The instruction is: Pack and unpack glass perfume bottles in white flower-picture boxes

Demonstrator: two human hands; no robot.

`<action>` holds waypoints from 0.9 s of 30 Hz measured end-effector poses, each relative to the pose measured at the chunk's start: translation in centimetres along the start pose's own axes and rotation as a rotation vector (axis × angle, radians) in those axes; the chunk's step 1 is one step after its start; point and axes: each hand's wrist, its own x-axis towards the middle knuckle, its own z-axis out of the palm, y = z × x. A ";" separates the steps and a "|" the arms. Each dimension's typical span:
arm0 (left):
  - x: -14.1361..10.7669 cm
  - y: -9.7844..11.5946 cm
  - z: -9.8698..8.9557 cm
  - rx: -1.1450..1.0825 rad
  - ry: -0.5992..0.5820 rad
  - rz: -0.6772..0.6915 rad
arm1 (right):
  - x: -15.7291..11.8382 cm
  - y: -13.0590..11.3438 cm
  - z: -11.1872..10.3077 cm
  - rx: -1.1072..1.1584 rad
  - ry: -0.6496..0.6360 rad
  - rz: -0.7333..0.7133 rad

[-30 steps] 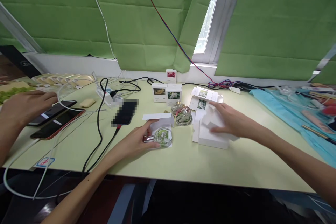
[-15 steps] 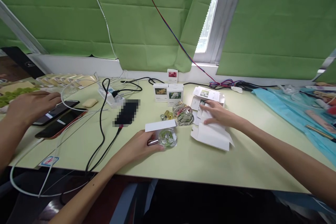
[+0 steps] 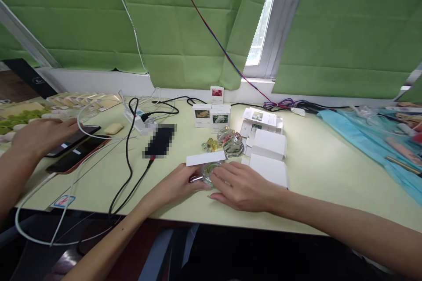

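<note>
A round clear glass perfume bottle point(image 3: 208, 170) with green and white showing inside and a shiny silver cap point(image 3: 196, 179) is in my left hand point(image 3: 178, 182). My left fingers are closed round it, partly hidden behind a white carton flap point(image 3: 205, 158). My right hand point(image 3: 242, 186) has its bent fingertips on the bottle's right side and covers part of it. Just beyond lie more glass bottles point(image 3: 233, 147) and several gold caps point(image 3: 211, 144). Opened white cartons point(image 3: 268, 167) lie to the right of them.
Small flower-print boxes point(image 3: 202, 116) stand at the back. A person's hand point(image 3: 42, 136) rests near two phones point(image 3: 77, 153) at the left. Cables and a power strip point(image 3: 140, 125) lie between. Blue plastic point(image 3: 365, 145) covers the right side.
My right hand has left the opened cartons and come left to the perfume bottle. The bottle and white flap in my left hand have shifted slightly right.
</note>
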 end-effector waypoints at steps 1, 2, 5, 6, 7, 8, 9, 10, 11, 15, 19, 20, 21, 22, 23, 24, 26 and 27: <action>0.0 0.0 -0.1 -0.014 -0.015 0.026 | 0.2 -0.6 0.6 0.012 -0.049 0.036; 0.0 0.0 -0.1 -0.024 -0.027 0.054 | 0.3 -1.1 1.2 0.019 -0.085 0.081; -0.3 -0.4 0.0 -0.023 -0.014 0.093 | -0.2 -1.8 2.9 0.014 -0.124 0.172; -0.4 -0.7 0.2 0.000 0.014 0.087 | -0.4 -2.0 3.4 0.004 -0.125 0.181; -0.6 -0.9 0.3 0.030 0.054 0.081 | -0.7 -2.2 3.8 -0.009 -0.130 0.187; -0.9 -1.2 0.4 0.069 0.095 0.082 | -0.9 -2.4 4.0 -0.018 -0.136 0.195; -1.1 -1.4 0.6 0.115 0.131 0.097 | -1.1 -2.6 4.2 -0.026 -0.142 0.205; -1.3 -1.6 0.7 0.163 0.155 0.125 | -1.3 -2.8 4.3 -0.028 -0.147 0.214; -1.5 -1.7 0.7 0.209 0.167 0.164 | -1.4 -2.9 4.3 -0.027 -0.149 0.220; -2.0 -1.8 0.6 0.381 0.125 0.305 | -1.5 -3.1 4.2 -0.025 -0.145 0.227; -1.9 -1.8 0.4 0.490 0.077 0.354 | -1.5 -3.1 4.1 -0.013 -0.135 0.246; -1.9 -1.8 0.3 0.499 0.070 0.361 | -1.4 -3.1 4.1 -0.010 -0.134 0.249; -1.8 -1.8 0.3 0.506 0.068 0.368 | -1.4 -3.1 4.2 -0.008 -0.134 0.253; -1.8 -1.8 0.2 0.513 0.067 0.374 | -1.4 -3.1 4.1 -0.005 -0.135 0.258; -1.8 -1.8 0.2 0.523 0.066 0.377 | -1.4 -3.1 4.1 -0.002 -0.135 0.262; -1.8 -1.8 0.1 0.536 0.065 0.376 | -1.4 -3.2 4.1 -0.002 -0.132 0.267; -1.9 -1.9 -0.1 0.574 0.061 0.372 | -1.5 -3.2 4.1 -0.008 -0.122 0.278; -1.9 -2.1 -0.2 0.596 0.059 0.367 | -1.6 -3.3 4.0 -0.010 -0.118 0.284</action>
